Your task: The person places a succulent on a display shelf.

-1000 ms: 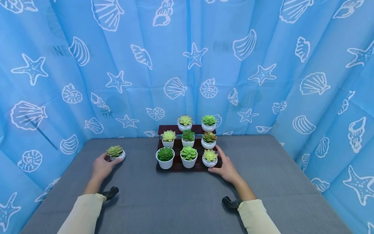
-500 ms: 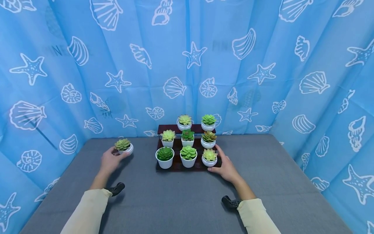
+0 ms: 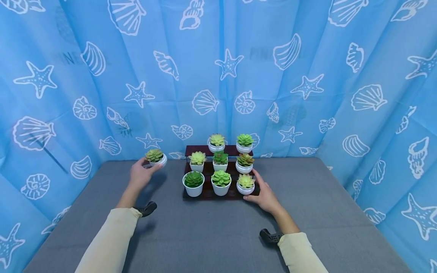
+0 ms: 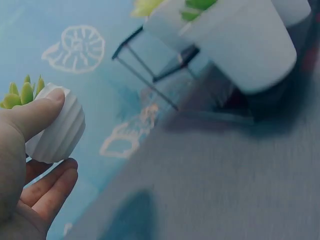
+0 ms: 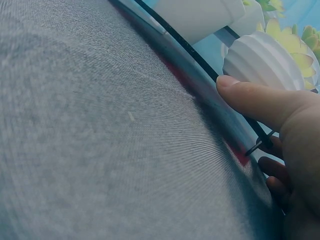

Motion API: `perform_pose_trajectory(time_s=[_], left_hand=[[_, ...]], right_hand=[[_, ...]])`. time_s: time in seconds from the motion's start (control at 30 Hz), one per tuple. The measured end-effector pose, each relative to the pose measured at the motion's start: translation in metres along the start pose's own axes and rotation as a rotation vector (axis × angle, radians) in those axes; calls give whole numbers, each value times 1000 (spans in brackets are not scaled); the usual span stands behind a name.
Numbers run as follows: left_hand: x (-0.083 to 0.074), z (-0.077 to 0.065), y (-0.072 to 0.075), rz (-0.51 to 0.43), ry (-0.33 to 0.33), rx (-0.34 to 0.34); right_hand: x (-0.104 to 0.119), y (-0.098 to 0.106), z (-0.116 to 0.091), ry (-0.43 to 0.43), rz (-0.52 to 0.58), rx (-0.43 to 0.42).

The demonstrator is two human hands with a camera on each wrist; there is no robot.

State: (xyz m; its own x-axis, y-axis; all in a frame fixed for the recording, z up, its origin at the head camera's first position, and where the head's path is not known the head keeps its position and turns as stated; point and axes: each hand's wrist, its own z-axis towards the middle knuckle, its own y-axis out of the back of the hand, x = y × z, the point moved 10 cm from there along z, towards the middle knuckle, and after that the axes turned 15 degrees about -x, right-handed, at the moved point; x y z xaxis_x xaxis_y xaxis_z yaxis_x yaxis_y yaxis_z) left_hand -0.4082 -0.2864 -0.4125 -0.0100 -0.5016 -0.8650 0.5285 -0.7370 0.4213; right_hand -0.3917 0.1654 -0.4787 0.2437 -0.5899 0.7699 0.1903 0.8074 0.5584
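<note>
My left hand (image 3: 140, 176) holds a potted succulent (image 3: 154, 156) up to the left of a dark three-tier plant stand (image 3: 197, 151). In the left wrist view the thumb presses on its white ribbed pot (image 4: 65, 125), with fingers under the other side. My right hand (image 3: 267, 197) grips the stand's front right corner; the right wrist view has the thumb on the front edge and the fingers curled at the side. Right above that thumb is a ribbed pot with a yellow-green succulent (image 3: 246, 181). The top tier bears two succulents, with bare board on its left.
Three potted succulents stand on the middle tier, among them a pale green one (image 3: 197, 158). The bottom tier holds three, with a dark green one (image 3: 193, 179) at its left. Grey cloth (image 3: 205, 235) covers the table; a blue shell-print curtain (image 3: 177, 91) hangs close behind.
My left hand has carried the potted succulent up and to the right, closer to the stand. The right hand stays at the stand's corner.
</note>
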Motion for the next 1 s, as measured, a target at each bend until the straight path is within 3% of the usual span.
perform_pose_trajectory(time_s=[0.23, 0.5, 0.77, 1.0], left_hand=[[-30, 4, -21, -59, -9, -53], [-55, 6, -41, -121, 17, -52], [-70, 2, -61, -128, 3, -32], [-78, -2, -76, -130, 20, 27]], right_hand=[[0, 1, 0, 6, -1, -1], [-1, 1, 0, 10, 3, -3], [1, 2, 0, 10, 11, -1], [2, 0, 0, 9, -6, 3]])
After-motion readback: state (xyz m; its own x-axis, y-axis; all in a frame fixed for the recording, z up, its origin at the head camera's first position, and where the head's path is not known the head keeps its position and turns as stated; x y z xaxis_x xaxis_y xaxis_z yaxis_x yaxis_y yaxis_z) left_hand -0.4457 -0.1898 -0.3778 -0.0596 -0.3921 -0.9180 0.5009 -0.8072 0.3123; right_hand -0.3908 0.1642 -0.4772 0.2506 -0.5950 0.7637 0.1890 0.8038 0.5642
